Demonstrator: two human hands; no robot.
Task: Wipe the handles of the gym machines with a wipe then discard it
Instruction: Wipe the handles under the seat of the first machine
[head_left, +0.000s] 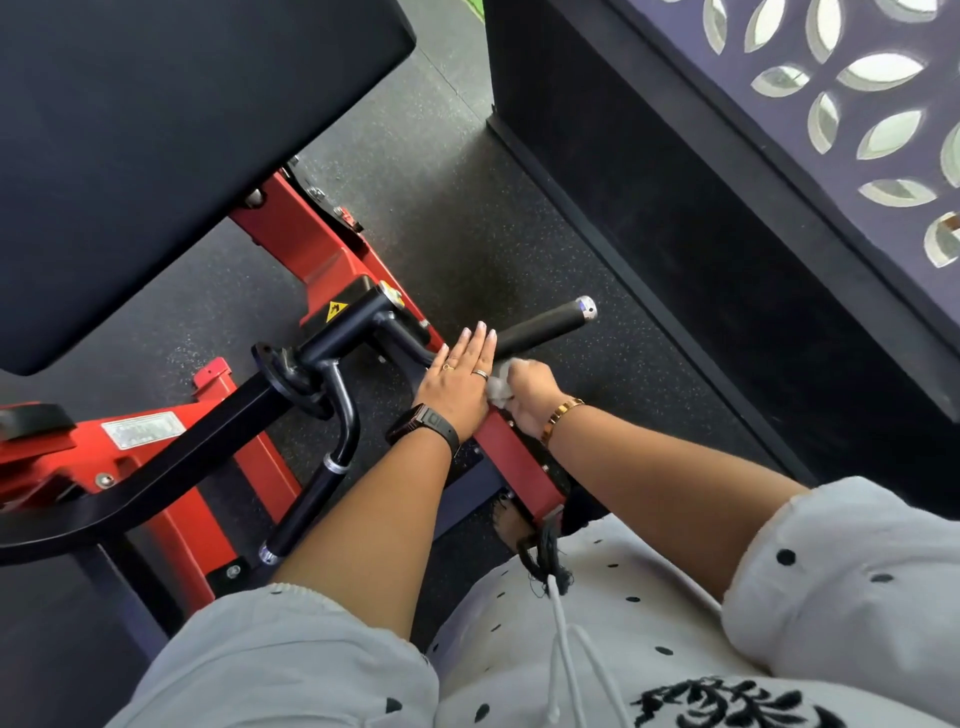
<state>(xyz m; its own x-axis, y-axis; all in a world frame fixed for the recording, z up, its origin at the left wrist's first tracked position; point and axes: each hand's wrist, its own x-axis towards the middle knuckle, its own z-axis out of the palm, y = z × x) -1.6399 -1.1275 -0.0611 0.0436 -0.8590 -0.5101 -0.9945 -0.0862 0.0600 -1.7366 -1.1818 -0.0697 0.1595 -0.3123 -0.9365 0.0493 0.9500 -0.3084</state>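
Observation:
A black handle (545, 326) with a silver end cap sticks out to the right from the red gym machine (317, 249). My left hand (460, 382) lies flat with straight fingers over the inner end of that handle. Beside it, my right hand (530, 387) grips a crumpled white wipe (500, 384), pressed against the handle's base. A second black handle (306, 512) points down toward me on the left; neither hand touches it.
A large black pad (156, 156) fills the upper left. A dark wall with a patterned cut-out screen (857, 119) rises on the right. Speckled rubber floor (467, 208) lies between them. Red frame bars (519, 462) run under my arms.

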